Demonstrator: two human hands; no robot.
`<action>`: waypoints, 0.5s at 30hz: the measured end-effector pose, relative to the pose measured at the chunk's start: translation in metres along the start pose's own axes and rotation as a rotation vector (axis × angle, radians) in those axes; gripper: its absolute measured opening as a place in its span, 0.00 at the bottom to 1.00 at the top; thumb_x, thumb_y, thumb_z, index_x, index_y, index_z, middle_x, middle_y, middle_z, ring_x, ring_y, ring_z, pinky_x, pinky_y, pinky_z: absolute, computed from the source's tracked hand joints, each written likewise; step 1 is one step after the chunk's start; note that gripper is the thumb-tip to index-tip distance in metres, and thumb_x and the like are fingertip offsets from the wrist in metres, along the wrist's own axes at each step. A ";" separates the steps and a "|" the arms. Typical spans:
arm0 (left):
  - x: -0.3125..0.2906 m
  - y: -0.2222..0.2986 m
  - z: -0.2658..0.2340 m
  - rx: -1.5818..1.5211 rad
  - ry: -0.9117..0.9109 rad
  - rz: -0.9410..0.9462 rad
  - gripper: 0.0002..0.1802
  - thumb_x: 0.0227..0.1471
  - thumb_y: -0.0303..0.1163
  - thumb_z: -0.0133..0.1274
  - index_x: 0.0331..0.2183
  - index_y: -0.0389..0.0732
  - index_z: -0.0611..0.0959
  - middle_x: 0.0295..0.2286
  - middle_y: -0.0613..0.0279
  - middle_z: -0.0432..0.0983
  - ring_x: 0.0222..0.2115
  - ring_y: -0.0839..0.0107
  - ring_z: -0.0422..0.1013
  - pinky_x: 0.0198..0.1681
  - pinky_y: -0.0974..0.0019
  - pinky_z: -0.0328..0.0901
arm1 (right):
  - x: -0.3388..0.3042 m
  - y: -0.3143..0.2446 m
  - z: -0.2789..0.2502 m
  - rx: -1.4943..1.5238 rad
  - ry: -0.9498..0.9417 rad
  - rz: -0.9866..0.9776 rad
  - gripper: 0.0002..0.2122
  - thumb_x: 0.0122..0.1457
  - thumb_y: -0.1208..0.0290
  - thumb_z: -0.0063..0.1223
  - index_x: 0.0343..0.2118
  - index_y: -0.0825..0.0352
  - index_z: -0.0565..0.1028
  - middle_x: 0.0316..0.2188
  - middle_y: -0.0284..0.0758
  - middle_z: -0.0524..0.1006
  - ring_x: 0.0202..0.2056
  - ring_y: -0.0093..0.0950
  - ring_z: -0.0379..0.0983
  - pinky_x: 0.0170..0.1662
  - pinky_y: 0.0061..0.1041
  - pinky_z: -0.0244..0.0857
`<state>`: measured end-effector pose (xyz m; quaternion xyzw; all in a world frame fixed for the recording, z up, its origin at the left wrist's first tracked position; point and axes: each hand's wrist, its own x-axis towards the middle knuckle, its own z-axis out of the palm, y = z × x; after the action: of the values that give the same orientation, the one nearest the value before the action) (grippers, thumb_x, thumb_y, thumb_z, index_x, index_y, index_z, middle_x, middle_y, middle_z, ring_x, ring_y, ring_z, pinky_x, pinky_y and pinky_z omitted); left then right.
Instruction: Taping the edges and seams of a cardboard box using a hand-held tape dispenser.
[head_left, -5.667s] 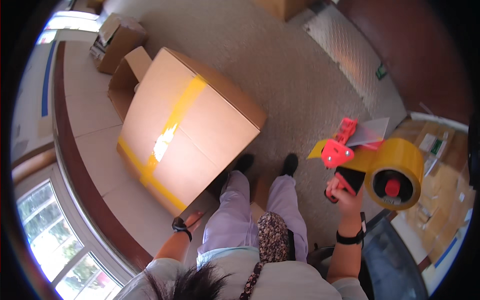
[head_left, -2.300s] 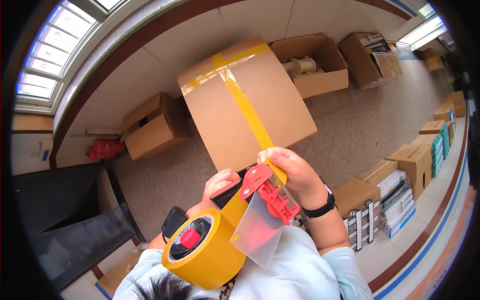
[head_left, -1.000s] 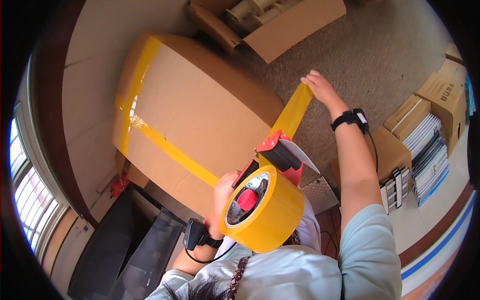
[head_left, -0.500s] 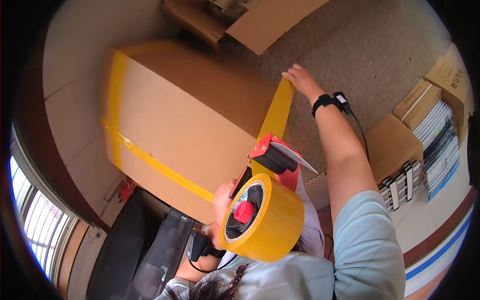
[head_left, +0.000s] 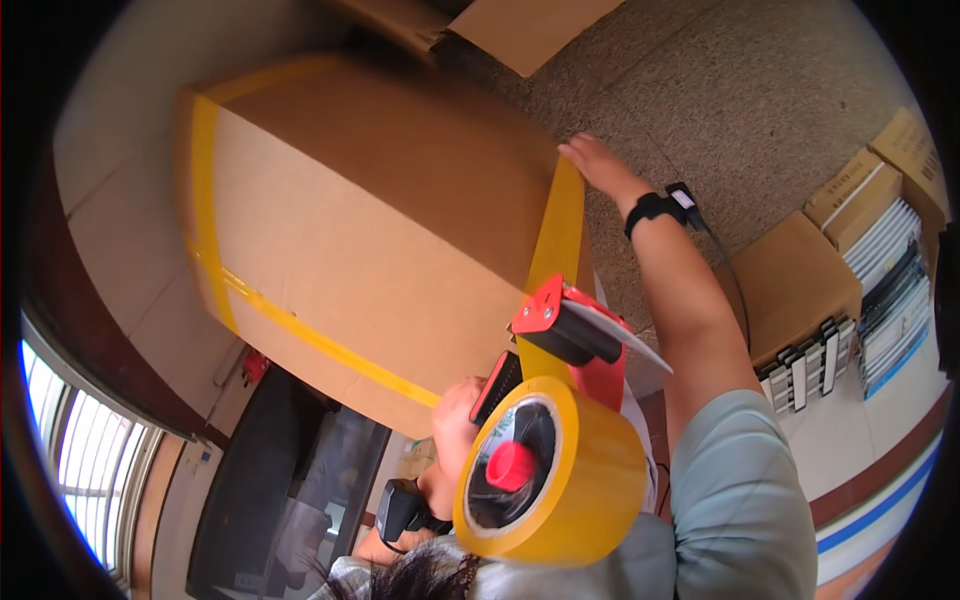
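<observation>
A big cardboard box (head_left: 350, 250) fills the middle left, with yellow tape along several of its edges. My left hand (head_left: 457, 420) is closed around the black handle of a red tape dispenser (head_left: 542, 308), partly hidden behind it. The dispenser carries a large roll of yellow tape (head_left: 606, 490), close to my body. From its head a yellow tape strip (head_left: 558, 225) stretches up along the box's right edge. Up at the strip's far end, the fingers of my right hand (head_left: 600, 165) are closed on the tape by the box corner.
Open cardboard flaps (head_left: 530, 30) lie beyond the box on the speckled floor (head_left: 740, 100). Along the right stand a brown carton (head_left: 790, 285) and stacked flat white packs (head_left: 890, 290). A dark glossy cabinet-like object (head_left: 245, 470) and a barred window (head_left: 90, 460) are at lower left.
The box appears slightly farther left and higher in the picture. The dispenser and roll have shifted right and look larger. Both hands keep their hold, and the strip still spans between them.
</observation>
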<state>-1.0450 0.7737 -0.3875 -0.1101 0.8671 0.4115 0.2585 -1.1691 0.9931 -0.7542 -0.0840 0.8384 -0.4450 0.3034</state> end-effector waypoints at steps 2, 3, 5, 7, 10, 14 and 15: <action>-0.010 -0.007 -0.002 -0.067 -0.005 0.033 0.11 0.34 0.25 0.58 0.24 0.35 0.74 0.22 0.51 0.72 0.24 0.54 0.70 0.26 0.61 0.64 | -0.007 -0.003 -0.016 0.014 0.035 -0.007 0.18 0.62 0.57 0.41 0.27 0.70 0.70 0.33 0.45 0.69 0.37 0.45 0.66 0.41 0.39 0.60; -0.010 -0.006 -0.003 -0.068 -0.002 0.030 0.11 0.34 0.25 0.58 0.24 0.35 0.74 0.22 0.51 0.72 0.24 0.54 0.70 0.26 0.61 0.64 | -0.012 -0.005 -0.023 0.013 0.031 -0.009 0.18 0.62 0.57 0.41 0.27 0.70 0.70 0.33 0.45 0.69 0.37 0.45 0.66 0.41 0.39 0.60; -0.009 -0.002 -0.006 -0.176 -0.012 0.116 0.11 0.34 0.26 0.58 0.24 0.34 0.74 0.22 0.52 0.72 0.24 0.54 0.70 0.26 0.61 0.64 | -0.020 -0.013 -0.033 -0.058 0.039 0.001 0.17 0.62 0.58 0.42 0.27 0.70 0.71 0.32 0.45 0.69 0.36 0.45 0.66 0.40 0.38 0.61; -0.009 0.000 -0.004 -0.177 -0.008 0.117 0.12 0.34 0.27 0.59 0.24 0.34 0.74 0.22 0.52 0.72 0.24 0.54 0.70 0.26 0.61 0.64 | -0.027 -0.015 -0.036 -0.138 0.025 0.009 0.17 0.62 0.58 0.42 0.27 0.70 0.71 0.31 0.45 0.70 0.35 0.45 0.67 0.40 0.38 0.61; -0.012 -0.004 -0.003 -0.084 -0.027 0.131 0.14 0.32 0.28 0.61 0.25 0.34 0.75 0.21 0.52 0.72 0.23 0.54 0.70 0.25 0.60 0.64 | -0.032 -0.018 -0.029 -0.167 0.009 0.017 0.17 0.62 0.58 0.43 0.27 0.70 0.71 0.31 0.44 0.70 0.36 0.45 0.67 0.40 0.38 0.62; -0.008 -0.002 0.001 -0.069 -0.029 0.182 0.16 0.33 0.31 0.62 0.26 0.35 0.75 0.22 0.53 0.72 0.22 0.54 0.69 0.24 0.59 0.63 | -0.029 -0.018 -0.007 -0.046 0.037 -0.011 0.17 0.61 0.57 0.43 0.28 0.69 0.72 0.32 0.44 0.71 0.38 0.44 0.68 0.41 0.38 0.63; -0.008 0.000 0.001 -0.065 -0.029 0.178 0.16 0.33 0.31 0.62 0.26 0.35 0.75 0.22 0.53 0.72 0.22 0.54 0.69 0.24 0.59 0.63 | -0.027 -0.018 0.002 -0.040 0.035 -0.012 0.17 0.61 0.57 0.43 0.28 0.69 0.72 0.32 0.44 0.71 0.38 0.44 0.68 0.41 0.38 0.63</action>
<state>-1.0383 0.7740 -0.3838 -0.0351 0.8557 0.4622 0.2299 -1.1486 0.9923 -0.7284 -0.0875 0.8517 -0.4313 0.2844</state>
